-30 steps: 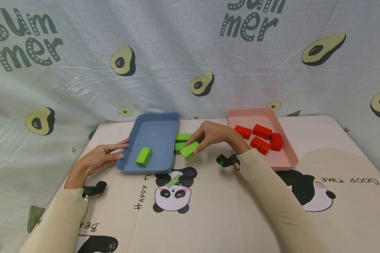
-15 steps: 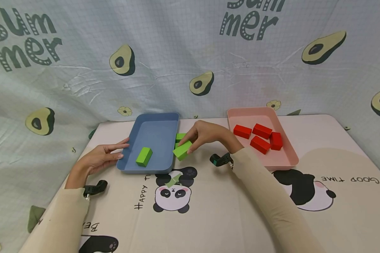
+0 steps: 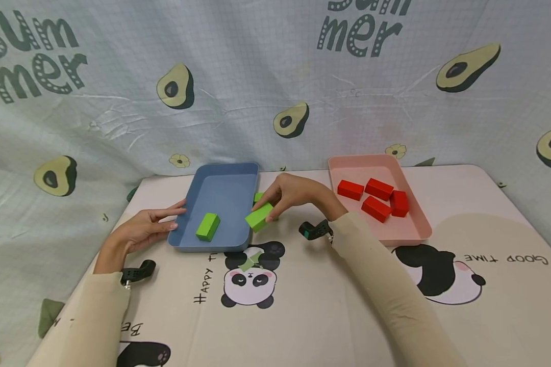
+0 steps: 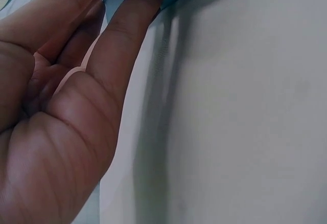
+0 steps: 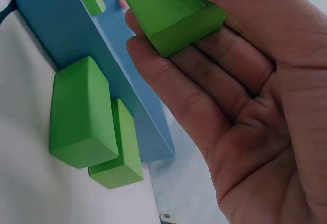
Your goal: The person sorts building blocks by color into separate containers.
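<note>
My right hand point(image 3: 290, 193) pinches a green block point(image 3: 259, 217) between thumb and fingers, close to the right rim of the blue tray point(image 3: 225, 183). Another green block point(image 3: 208, 227) lies inside this tray, near its front. Two more green blocks stand against the tray's outer right side in the right wrist view, a nearer block point(image 5: 82, 114) and a block behind it point(image 5: 120, 155); the right hand mostly hides them in the head view. At the tray's left rim, my left hand point(image 3: 140, 229) touches it with thumb and fingertips, the fingers fairly straight.
A pink tray point(image 3: 418, 229) with several red blocks point(image 3: 379, 189) stands to the right, partly behind the right forearm. The tabletop point(image 3: 303, 306) has a panda-print cover. A hanging cloth point(image 3: 239, 66) with avocado prints rises behind the table.
My right hand has moved left with the green block, bringing it up to the blue tray's right rim. The left hand has stayed at the tray's left side.
</note>
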The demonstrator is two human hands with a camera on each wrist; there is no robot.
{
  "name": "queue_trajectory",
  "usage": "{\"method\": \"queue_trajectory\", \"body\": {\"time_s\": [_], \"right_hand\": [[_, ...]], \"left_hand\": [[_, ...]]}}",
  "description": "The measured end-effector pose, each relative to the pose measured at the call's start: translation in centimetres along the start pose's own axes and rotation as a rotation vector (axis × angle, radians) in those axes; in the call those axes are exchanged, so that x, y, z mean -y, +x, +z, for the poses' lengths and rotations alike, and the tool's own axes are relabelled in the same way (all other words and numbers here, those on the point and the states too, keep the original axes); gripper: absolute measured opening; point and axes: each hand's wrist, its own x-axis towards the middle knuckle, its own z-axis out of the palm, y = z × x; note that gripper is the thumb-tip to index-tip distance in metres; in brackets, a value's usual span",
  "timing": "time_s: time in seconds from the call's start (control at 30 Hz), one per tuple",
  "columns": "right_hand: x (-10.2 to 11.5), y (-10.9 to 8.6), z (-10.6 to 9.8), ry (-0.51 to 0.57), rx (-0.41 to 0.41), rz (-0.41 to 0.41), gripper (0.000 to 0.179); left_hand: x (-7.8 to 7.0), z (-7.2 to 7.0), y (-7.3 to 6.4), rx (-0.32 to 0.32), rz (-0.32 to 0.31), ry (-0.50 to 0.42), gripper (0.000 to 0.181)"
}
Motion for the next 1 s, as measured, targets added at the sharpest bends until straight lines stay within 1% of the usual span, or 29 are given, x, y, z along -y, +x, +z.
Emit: {"method": "queue_trajectory", "body": {"time_s": [0.3,0.6,1.0], "right_hand": [[0.4,0.9,0.0,0.018,0.007,-0.022,0.038],[0.3,1.8,0.1,0.021,0.015,-0.046,0.039],[0.5,2.9,0.2,0.01,0.024,-0.076,0.039]], "left_hand": [[0.1,-0.2,0.0,-0.006,-0.01,-0.01,0.059],[0.0,-0.2,0.1,-0.005,-0.015,-0.003,0.059],[0.2,-0.3,0.0,0.01,0.008,0.015,0.059]]}}
